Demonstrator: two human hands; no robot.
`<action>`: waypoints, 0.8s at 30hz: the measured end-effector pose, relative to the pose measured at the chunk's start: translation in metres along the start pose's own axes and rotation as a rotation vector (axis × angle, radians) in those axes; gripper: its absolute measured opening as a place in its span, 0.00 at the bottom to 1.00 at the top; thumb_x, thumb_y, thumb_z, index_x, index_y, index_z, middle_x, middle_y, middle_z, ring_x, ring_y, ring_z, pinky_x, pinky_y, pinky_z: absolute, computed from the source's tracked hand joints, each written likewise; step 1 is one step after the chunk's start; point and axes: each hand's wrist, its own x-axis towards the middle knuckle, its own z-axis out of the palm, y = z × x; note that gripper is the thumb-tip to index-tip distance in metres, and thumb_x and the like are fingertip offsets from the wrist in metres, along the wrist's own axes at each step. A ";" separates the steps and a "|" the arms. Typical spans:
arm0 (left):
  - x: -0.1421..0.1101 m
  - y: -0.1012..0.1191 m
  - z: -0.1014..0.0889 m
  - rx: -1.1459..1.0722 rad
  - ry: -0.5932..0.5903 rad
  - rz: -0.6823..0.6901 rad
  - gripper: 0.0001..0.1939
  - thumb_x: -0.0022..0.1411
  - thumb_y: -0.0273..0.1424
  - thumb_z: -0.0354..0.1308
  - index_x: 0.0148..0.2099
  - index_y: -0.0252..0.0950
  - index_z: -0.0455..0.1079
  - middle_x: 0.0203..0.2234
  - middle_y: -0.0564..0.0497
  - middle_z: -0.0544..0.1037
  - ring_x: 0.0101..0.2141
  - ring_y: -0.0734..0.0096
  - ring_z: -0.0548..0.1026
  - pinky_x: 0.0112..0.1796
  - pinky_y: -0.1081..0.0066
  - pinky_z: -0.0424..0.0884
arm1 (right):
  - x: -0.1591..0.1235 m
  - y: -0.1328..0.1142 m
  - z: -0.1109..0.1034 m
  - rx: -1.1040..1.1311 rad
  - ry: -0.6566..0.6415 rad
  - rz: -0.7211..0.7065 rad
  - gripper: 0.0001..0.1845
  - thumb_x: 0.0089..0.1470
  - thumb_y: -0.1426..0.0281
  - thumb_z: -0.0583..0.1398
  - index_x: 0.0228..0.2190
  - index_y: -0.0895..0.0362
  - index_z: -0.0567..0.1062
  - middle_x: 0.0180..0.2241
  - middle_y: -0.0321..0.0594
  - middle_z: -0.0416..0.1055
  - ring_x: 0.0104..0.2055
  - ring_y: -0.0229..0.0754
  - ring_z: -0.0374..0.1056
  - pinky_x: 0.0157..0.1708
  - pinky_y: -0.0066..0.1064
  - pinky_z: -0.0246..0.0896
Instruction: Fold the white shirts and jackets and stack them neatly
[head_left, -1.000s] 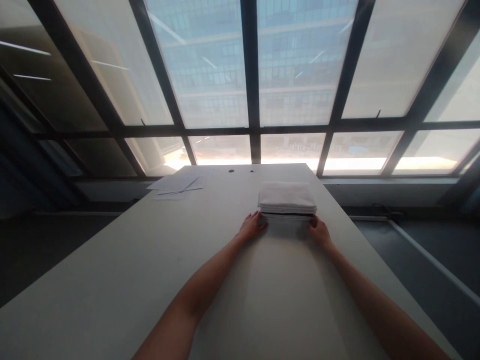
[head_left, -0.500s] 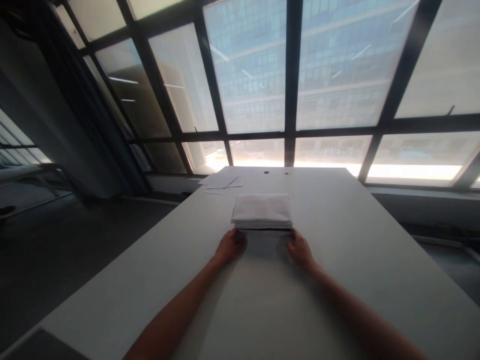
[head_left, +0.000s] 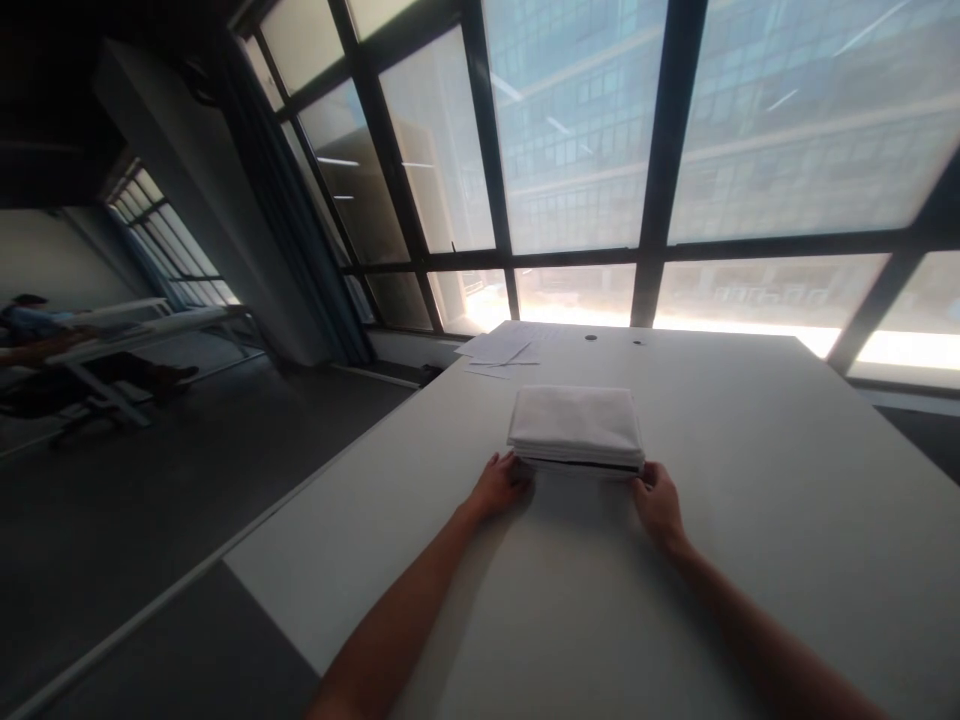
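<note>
A stack of flat, folded white pieces [head_left: 576, 418], looking like cloth, lies on the white table in front of me. A dark strip shows between the lower layers along its near edge. My left hand [head_left: 504, 486] is at the near left corner, its fingers curled in and closed on the stack's edge. At the near right corner, my right hand [head_left: 657, 500] pinches the lower layers between thumb and fingers. The fingertips of both hands are partly hidden against the stack.
Loose white sheets [head_left: 496, 346] lie at the table's far left edge. Two small dark round things, one a disc [head_left: 591, 338], sit near the far edge of the white table [head_left: 780, 450]. Large windows stand behind. A person [head_left: 34, 318] is by another table at far left.
My view has turned left, so the table and stack appear further right. Both hands remain at the stack's near corners. The stack's near edge now slants slightly down to the right.
</note>
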 end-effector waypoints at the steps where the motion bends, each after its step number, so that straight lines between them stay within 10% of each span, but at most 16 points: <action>1: -0.001 0.001 0.000 -0.001 -0.003 -0.002 0.29 0.63 0.31 0.57 0.65 0.45 0.62 0.63 0.49 0.68 0.63 0.61 0.64 0.66 0.56 0.48 | 0.003 0.002 -0.001 0.007 0.014 0.007 0.14 0.46 0.61 0.59 0.36 0.54 0.73 0.35 0.47 0.78 0.37 0.52 0.75 0.38 0.39 0.69; 7: 0.004 -0.005 -0.005 -0.125 0.157 -0.091 0.20 0.65 0.24 0.50 0.55 0.42 0.73 0.52 0.49 0.78 0.53 0.66 0.75 0.57 0.64 0.68 | 0.019 0.012 -0.010 0.094 0.019 0.040 0.13 0.44 0.64 0.57 0.32 0.54 0.76 0.31 0.43 0.78 0.32 0.49 0.74 0.34 0.37 0.70; 14: 0.006 0.013 -0.038 -0.127 0.570 -0.087 0.24 0.75 0.33 0.39 0.68 0.37 0.57 0.61 0.44 0.70 0.62 0.65 0.66 0.61 0.61 0.64 | 0.027 0.017 -0.018 0.059 0.078 0.048 0.15 0.44 0.64 0.55 0.33 0.55 0.76 0.31 0.44 0.78 0.31 0.48 0.74 0.32 0.36 0.68; 19: 0.024 0.057 -0.068 0.128 0.264 0.268 0.29 0.69 0.44 0.55 0.68 0.45 0.59 0.66 0.49 0.63 0.67 0.59 0.56 0.66 0.57 0.52 | 0.023 0.012 -0.016 -0.035 0.045 -0.030 0.14 0.46 0.63 0.55 0.31 0.54 0.76 0.32 0.44 0.78 0.36 0.50 0.74 0.37 0.38 0.66; 24: 0.051 0.073 -0.080 0.217 0.084 0.306 0.19 0.72 0.37 0.50 0.62 0.47 0.69 0.60 0.51 0.72 0.61 0.61 0.67 0.60 0.64 0.61 | 0.022 0.011 -0.018 -0.037 0.023 -0.027 0.14 0.47 0.62 0.55 0.32 0.55 0.77 0.33 0.44 0.78 0.37 0.50 0.74 0.39 0.38 0.66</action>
